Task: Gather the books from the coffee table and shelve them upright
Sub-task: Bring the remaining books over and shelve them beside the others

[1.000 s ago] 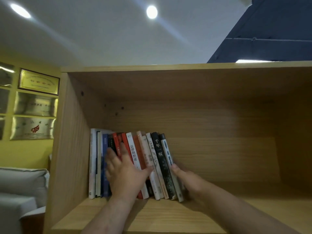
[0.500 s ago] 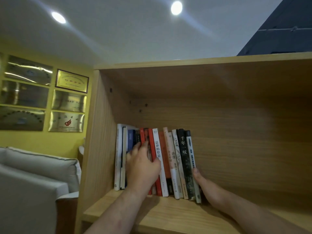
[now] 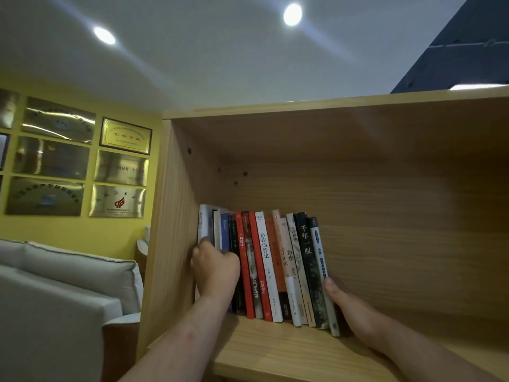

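Cushions of a grey fabric sofa (image 3: 68,271) fill the lower left, soft-edged with piped seams. Above it, a yellow wall carries shiny gold and silver plaques (image 3: 121,135), rectangular and glaring under the round ceiling lights (image 3: 292,14).

Next comes a pale wooden bookcase (image 3: 176,244) with clear grain and small peg holes in its side panel. The left hand (image 3: 216,267) is up against that panel, its fingers curled around the spines of the leftmost books (image 3: 264,257), a white one and a blue one.

The row stands on end on the shelf board, packed into the left corner. The paperbacks are thin, with white, blue, black, red and cream spines, and the ones at the right end tilt slightly, tops toward the left.

The right hand (image 3: 344,299) lies flat along the outer cover of the last book, thumb at its spine edge, pressing the row together. Its fingers reach back into shadow. The rest of the shelf is bare wood, and a dark blue block juts in at the upper right.
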The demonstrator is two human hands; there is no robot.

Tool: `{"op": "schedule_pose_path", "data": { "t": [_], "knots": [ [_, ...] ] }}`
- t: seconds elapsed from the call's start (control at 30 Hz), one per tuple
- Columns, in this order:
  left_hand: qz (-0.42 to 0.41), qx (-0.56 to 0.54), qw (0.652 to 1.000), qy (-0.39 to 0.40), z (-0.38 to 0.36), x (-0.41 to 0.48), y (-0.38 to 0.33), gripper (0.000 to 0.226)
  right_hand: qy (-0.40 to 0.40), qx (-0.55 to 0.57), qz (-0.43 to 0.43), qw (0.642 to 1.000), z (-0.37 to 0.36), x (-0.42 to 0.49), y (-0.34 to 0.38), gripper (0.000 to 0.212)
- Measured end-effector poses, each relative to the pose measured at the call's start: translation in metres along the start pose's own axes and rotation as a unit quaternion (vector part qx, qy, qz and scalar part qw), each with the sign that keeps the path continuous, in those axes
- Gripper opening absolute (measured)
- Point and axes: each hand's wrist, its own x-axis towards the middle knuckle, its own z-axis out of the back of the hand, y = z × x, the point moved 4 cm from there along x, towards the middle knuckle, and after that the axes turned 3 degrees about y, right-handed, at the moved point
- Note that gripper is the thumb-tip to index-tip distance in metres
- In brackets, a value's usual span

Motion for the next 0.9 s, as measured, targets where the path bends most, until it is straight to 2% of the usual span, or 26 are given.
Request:
{"op": "schedule_pose_path", "data": {
  "t": [0.1, 0.23, 0.33, 0.47, 0.6, 0.7, 0.8, 0.9],
  "knots": [
    [-0.019, 0.062, 0.998, 0.017, -0.002, 0.002, -0.001, 0.042, -0.001, 0.003, -0.01, 1.0, 0.0, -0.002, 0.0, 0.07],
    [-0.005, -0.021, 0.997, 0.07, -0.009, -0.002, 0.004, 0.047, -0.016, 0.003, -0.001, 1.0, 0.003, -0.008, 0.003, 0.07],
    [0.013, -0.039, 0.998, 0.053, -0.003, -0.005, 0.004, 0.046, -0.02, 0.006, 0.007, 1.0, 0.004, -0.009, 0.002, 0.069],
    [-0.066, -0.085, 0.993, 0.043, 0.015, -0.025, 0.002, 0.022, -0.025, -0.004, 0.019, 1.0, 0.004, -0.01, 0.006, 0.067],
    [-0.131, -0.119, 0.984, -0.003, 0.055, -0.049, -0.003, 0.013, -0.041, -0.01, 0.046, 0.998, 0.007, -0.009, 0.006, 0.07],
    [-0.163, -0.139, 0.976, -0.05, 0.084, -0.063, -0.011, 0.016, -0.047, -0.021, 0.069, 0.996, 0.008, -0.009, 0.008, 0.07],
    [-0.123, -0.192, 0.971, -0.068, 0.098, -0.06, -0.016, 0.015, -0.056, -0.035, 0.08, 0.995, 0.008, -0.014, 0.014, 0.052],
    [-0.038, -0.311, 0.95, 0.018, 0.087, -0.057, -0.018, 0.014, -0.076, -0.013, 0.059, 0.995, 0.011, -0.017, 0.016, 0.041]
  ]
}}
